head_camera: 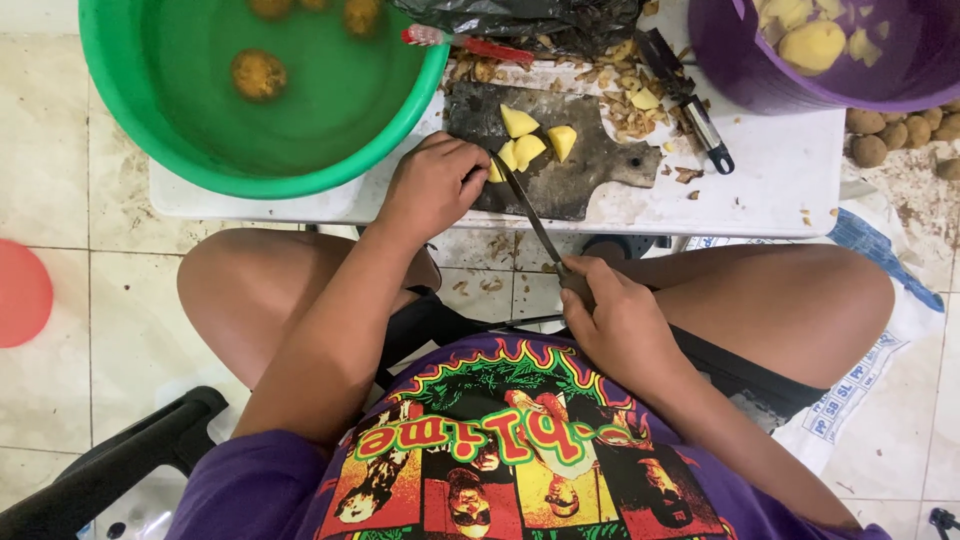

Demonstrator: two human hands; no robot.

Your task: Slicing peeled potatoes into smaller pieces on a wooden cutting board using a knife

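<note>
purple printed shirt (500,460) closest in | right hand (615,320) clamped round knife (530,215) handle, blade tip on dark cutting board (570,170) | left hand (430,185) closed, pinning yellow potato piece (497,170) at board's left edge | green basin (260,90) left of board on white surface (780,180)

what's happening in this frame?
A seated person is cutting peeled potato on a dark cutting board set on a white table. The left hand pins a potato piece while the right hand holds a knife with its blade against that piece. Three cut chunks lie further up the board. A green basin holds unpeeled potatoes in water; a purple bucket holds peeled ones. A peeler lies among the peelings.
</note>
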